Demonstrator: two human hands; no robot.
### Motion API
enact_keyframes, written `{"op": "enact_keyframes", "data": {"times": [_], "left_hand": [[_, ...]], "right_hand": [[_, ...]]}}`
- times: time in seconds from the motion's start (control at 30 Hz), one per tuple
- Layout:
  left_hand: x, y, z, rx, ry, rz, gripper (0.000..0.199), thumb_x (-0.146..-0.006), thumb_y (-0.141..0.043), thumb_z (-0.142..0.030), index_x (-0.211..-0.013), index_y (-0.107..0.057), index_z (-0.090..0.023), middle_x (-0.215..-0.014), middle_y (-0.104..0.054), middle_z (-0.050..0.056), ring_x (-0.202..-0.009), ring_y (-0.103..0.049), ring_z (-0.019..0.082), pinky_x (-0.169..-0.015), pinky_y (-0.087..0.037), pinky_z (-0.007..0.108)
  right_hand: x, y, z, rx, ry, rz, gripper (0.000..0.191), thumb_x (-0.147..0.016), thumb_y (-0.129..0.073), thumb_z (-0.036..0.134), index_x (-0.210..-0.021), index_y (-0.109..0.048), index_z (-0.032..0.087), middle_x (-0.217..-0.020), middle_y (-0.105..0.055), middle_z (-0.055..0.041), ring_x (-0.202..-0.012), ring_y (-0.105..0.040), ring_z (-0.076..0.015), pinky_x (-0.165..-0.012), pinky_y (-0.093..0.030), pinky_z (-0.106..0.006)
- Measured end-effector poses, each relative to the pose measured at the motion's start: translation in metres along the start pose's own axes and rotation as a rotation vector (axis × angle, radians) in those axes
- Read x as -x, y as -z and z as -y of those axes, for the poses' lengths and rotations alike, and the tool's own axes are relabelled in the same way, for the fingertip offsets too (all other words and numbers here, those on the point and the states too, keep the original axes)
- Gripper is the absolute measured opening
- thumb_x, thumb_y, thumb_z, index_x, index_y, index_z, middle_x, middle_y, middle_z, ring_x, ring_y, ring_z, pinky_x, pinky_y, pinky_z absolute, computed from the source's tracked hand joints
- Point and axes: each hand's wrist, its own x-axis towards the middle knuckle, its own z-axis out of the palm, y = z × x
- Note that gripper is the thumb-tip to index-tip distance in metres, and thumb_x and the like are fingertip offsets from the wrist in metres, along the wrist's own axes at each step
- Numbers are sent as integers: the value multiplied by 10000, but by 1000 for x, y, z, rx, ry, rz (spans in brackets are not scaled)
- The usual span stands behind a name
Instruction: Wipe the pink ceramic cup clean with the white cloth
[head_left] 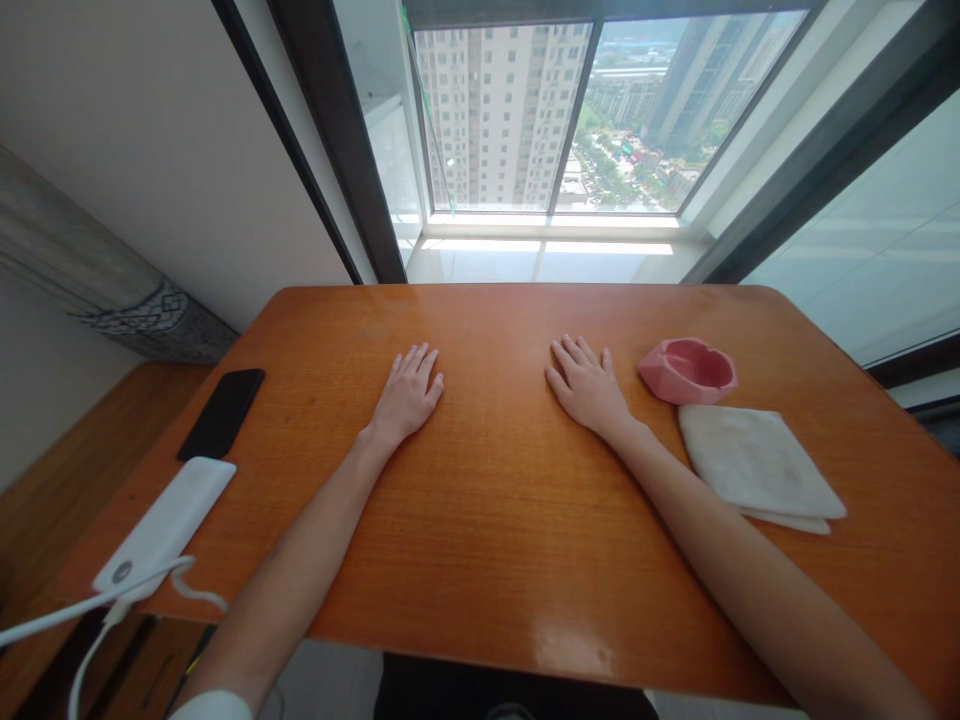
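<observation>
A person sits at an orange-toned wooden desk [510, 570] before a tall window, both bare arms stretched forward and both hands laid flat on the glossy top, well apart from each other. The left hand [405, 397] lies open and palm down, its fingers lightly spread, holding nothing. The right hand [587, 387] rests the same way, open and palm down, gripping nothing.

Closest to the right hand, just beyond its little finger but not touching it, sits a pink ceramic ashtray [688, 371], its hollow facing up. A folded white cloth [759, 467] lies right beside the ashtray on the side nearer the person, with the right forearm [675, 490] passing just along its edge.

Well off to the left of the left hand, a black smartphone [221, 414] lies flat near the desk's edge. Just beside it, closer to the person, is a white power bank [161, 520], with a white cable [97, 610] running from it over the edge of the desk. A white sleeve [210, 708] shows at the bottom of the view, at the left arm.

Beyond the desk, the window [502, 120] looks down from a height on a high-rise apartment tower [499, 115] and tree-lined streets [622, 160].
</observation>
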Motion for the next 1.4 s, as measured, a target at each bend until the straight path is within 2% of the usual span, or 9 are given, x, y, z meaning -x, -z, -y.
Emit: {"op": "enact_keyframes", "data": {"times": [0.23,0.37,0.83,1.0,1.13,1.2,1.27,1.33,1.4], "left_hand": [[0,1,-2,-14,9,13,617,-1125,-373,-398,-1656,-481,-102,-1797,-418,179,-1718,-341,336,-1439,-249,579],[0,2,-3,-29,15,19,608,-1126,-376,-398,-1660,-479,-125,-1799,-419,167,-1718,-342,325,-1439,-251,566],[0,7,-7,-26,27,39,625,-1121,-378,-383,-1660,-477,-80,-1801,-409,179,-1719,-337,340,-1445,-237,551],[0,7,-7,-22,26,41,627,-1122,-371,-385,-1662,-473,-84,-1803,-406,180,-1719,-336,340,-1442,-239,567],[0,3,-4,-9,9,19,626,-1118,-375,-397,-1651,-489,-88,-1799,-413,179,-1712,-349,352,-1441,-238,575],[0,1,-1,0,0,4,617,-1118,-379,-408,-1649,-493,-115,-1795,-424,172,-1710,-355,349,-1436,-248,583],[-1,0,0,7,-5,-5,609,-1120,-382,-418,-1650,-494,-140,-1791,-433,164,-1710,-358,340,-1434,-255,585],[0,-1,1,8,-4,-7,607,-1121,-383,-422,-1650,-494,-146,-1791,-435,163,-1712,-355,333,-1435,-255,578],[0,0,0,3,0,-1,607,-1122,-380,-421,-1649,-494,-140,-1792,-432,165,-1711,-356,333,-1435,-256,574]], "right_hand": [[0,0,0,14,-7,9,631,-1145,-328,447,-1680,-483,149,-1793,-424,-185,-1689,-347,-398,-1346,-221,-744],[0,1,0,10,-6,15,642,-1143,-329,446,-1679,-481,128,-1794,-417,-195,-1691,-341,-403,-1346,-222,-746],[0,-2,-3,-10,0,-4,630,-1139,-339,454,-1674,-492,157,-1787,-432,-192,-1684,-355,-401,-1347,-209,-745],[-1,0,0,-9,-10,17,629,-1142,-336,438,-1669,-489,129,-1790,-424,-200,-1693,-335,-408,-1347,-199,-755],[-5,18,-4,13,18,128,627,-1131,-394,450,-1677,-490,156,-1802,-404,-190,-1686,-347,-427,-1341,-245,-739],[-8,34,-9,-21,51,197,607,-1112,-445,449,-1644,-546,176,-1769,-469,-177,-1642,-436,-413,-1335,-332,-659],[-10,55,-15,-98,87,237,586,-1113,-438,447,-1607,-599,176,-1675,-597,-159,-1532,-585,-364,-1304,-428,-523],[-10,80,-20,-123,43,221,605,-1111,-438,496,-1593,-624,182,-1607,-667,-144,-1456,-651,-360,-1265,-473,-488],[-8,106,-25,-59,-83,167,567,-1082,-490,514,-1511,-704,212,-1473,-762,-135,-1331,-722,-388,-1158,-546,-514]]}}
